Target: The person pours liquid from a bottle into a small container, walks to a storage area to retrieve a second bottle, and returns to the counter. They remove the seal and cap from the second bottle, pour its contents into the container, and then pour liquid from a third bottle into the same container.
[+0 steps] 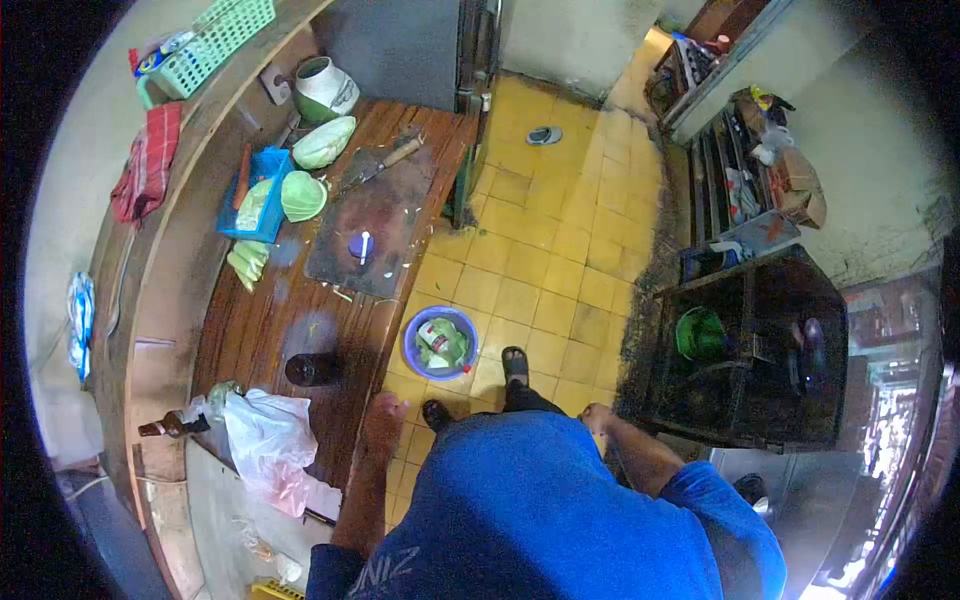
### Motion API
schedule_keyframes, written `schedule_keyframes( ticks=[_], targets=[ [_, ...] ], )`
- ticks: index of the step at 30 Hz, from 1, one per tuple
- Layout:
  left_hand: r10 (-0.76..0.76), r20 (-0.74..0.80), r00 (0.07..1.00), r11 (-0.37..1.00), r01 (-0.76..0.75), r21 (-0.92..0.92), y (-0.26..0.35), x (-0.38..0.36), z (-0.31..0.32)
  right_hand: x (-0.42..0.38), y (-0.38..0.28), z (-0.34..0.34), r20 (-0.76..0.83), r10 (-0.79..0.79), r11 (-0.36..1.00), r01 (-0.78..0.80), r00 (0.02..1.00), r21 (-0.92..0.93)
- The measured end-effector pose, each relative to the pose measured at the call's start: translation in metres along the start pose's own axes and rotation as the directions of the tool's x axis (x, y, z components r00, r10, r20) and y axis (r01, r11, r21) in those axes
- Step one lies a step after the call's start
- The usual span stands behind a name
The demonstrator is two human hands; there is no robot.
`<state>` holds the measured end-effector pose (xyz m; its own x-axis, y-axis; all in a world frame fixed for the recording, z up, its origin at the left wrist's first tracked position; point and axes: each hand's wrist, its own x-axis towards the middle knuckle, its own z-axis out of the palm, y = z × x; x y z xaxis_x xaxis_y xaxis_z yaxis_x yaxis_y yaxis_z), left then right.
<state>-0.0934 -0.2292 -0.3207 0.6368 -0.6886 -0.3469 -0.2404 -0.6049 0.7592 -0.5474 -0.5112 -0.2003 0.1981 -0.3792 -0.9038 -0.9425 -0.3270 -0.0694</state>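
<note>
My left hand [382,422] hangs beside the front edge of the brown wooden table [345,340]; its fingers are blurred, and nothing shows clearly in it. Over on the other side of my blue shirt is my right hand [597,420], its fingers curled and partly hidden, so what it holds, if anything, cannot be seen. A purple basin [409,350] with pale green vegetable pieces stands on the floor in front of me. A dark board [380,215] on the table bears a knife [395,155] and a small purple-and-white item [361,246].
Cabbages [304,195] and a blue basket [266,215] sit at the table's far side. White plastic bags [268,440] and a dark round object [312,370] lie nearer. On the right stands a dark shelf [750,350]; a slipper [544,135] lies on yellow tiles.
</note>
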Motion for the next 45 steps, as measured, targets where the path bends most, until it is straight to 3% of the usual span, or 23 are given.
schedule_keyframes(
  ticks=[2,5,6,8,10,12,13,14,15,17,19,21,23,25,27,29,30,31,33,35,41,43,45],
  targets=[
    [0.007,0.070,0.997,0.999,-0.004,-0.038,0.006,0.010,0.024,0.009,0.013,-0.004,0.006,0.028,0.986,-0.029,1.000,0.165],
    [0.005,0.260,0.966,0.983,0.044,-0.180,0.006,-0.033,0.045,0.143,0.107,0.064,-0.322,-0.384,0.736,0.497,0.865,0.459],
    [-0.059,0.244,0.968,0.983,0.099,-0.156,-0.023,-0.049,0.060,0.127,0.096,0.040,-0.228,-0.332,0.808,0.401,0.915,0.431],
    [-0.304,0.375,0.876,0.903,0.138,0.408,-0.059,-0.050,0.099,0.099,0.093,-0.037,-0.177,-0.292,0.777,0.341,0.940,0.529],
    [-0.394,0.255,0.883,0.884,0.288,0.368,-0.008,-0.072,0.095,0.141,0.140,-0.060,-0.097,-0.379,0.356,0.242,0.920,0.903],
    [-0.505,0.227,0.832,0.860,0.466,0.208,0.046,-0.075,0.101,0.232,0.222,-0.060,0.142,-0.524,-0.296,-0.336,0.840,0.894],
    [-0.524,0.314,0.792,0.849,0.513,0.123,0.057,-0.068,0.114,0.209,0.218,-0.090,0.014,-0.315,-0.164,-0.069,0.949,0.984],
    [0.043,0.483,0.875,0.857,-0.281,0.432,0.033,-0.050,0.129,0.187,0.214,-0.121,-0.124,-0.064,0.144,0.132,0.990,0.981],
    [-0.275,0.526,0.805,0.962,0.233,0.145,0.076,-0.033,0.138,0.162,0.208,-0.154,-0.243,0.174,0.440,0.146,0.954,0.886],
    [-0.252,0.520,0.816,0.799,0.479,-0.363,0.111,0.002,0.155,0.267,0.296,-0.148,-0.020,-0.265,-0.618,-0.154,0.964,0.771],
    [-0.329,0.637,0.697,0.445,0.709,-0.547,0.094,0.069,0.202,0.350,0.334,-0.133,-0.687,-0.042,0.199,0.680,0.725,0.706],
    [-0.101,0.754,0.649,0.290,0.744,-0.602,0.162,0.121,0.204,0.368,0.340,-0.141,-0.758,-0.113,0.453,0.712,0.642,0.536],
    [0.135,0.796,0.590,0.121,0.788,-0.604,0.207,0.174,0.220,0.193,0.257,-0.237,-0.755,-0.049,0.842,0.434,0.654,0.321],
    [0.090,0.469,0.878,0.937,0.085,-0.338,0.215,0.212,0.236,0.151,0.236,-0.260,-0.515,-0.001,0.714,0.361,0.857,0.600],
    [0.015,0.556,0.831,0.966,0.132,-0.224,0.266,0.243,0.242,0.171,0.248,-0.259,-0.263,-0.126,0.672,0.277,0.957,0.687],
    [-0.059,0.534,0.844,0.833,0.336,-0.439,0.249,0.277,0.269,0.173,0.251,-0.252,-0.288,-0.107,0.725,0.273,0.952,0.632],
    [0.188,0.559,0.807,0.977,-0.098,-0.188,0.239,0.302,0.274,0.173,0.255,-0.253,-0.306,-0.087,0.715,0.274,0.948,0.643],
    [0.424,0.550,0.720,0.841,-0.538,0.055,0.277,0.313,0.273,0.175,0.262,-0.257,-0.314,-0.095,0.778,0.267,0.945,0.569],
    [-0.149,0.806,0.573,0.964,0.266,-0.011,0.290,0.350,0.278,0.179,0.276,-0.254,-0.329,-0.100,0.881,0.237,0.939,0.410],
    [-0.257,0.794,0.551,0.960,0.242,0.142,0.317,0.388,0.293,0.213,0.315,-0.211,-0.187,0.275,0.548,0.006,0.943,0.836],
    [-0.355,0.743,0.567,0.932,0.148,0.332,0.471,0.546,0.370,0.174,0.380,-0.319,0.048,0.429,0.147,-0.122,0.902,0.982],
    [-0.212,0.806,0.553,0.968,0.008,0.249,0.536,0.611,0.392,0.205,0.398,-0.309,-0.311,0.505,0.147,0.274,0.805,0.950],
    [0.557,0.695,0.454,0.788,-0.553,-0.270,0.603,0.664,0.433,0.181,0.390,-0.378,-0.208,0.576,0.102,0.182,0.791,0.978]
  ],
)
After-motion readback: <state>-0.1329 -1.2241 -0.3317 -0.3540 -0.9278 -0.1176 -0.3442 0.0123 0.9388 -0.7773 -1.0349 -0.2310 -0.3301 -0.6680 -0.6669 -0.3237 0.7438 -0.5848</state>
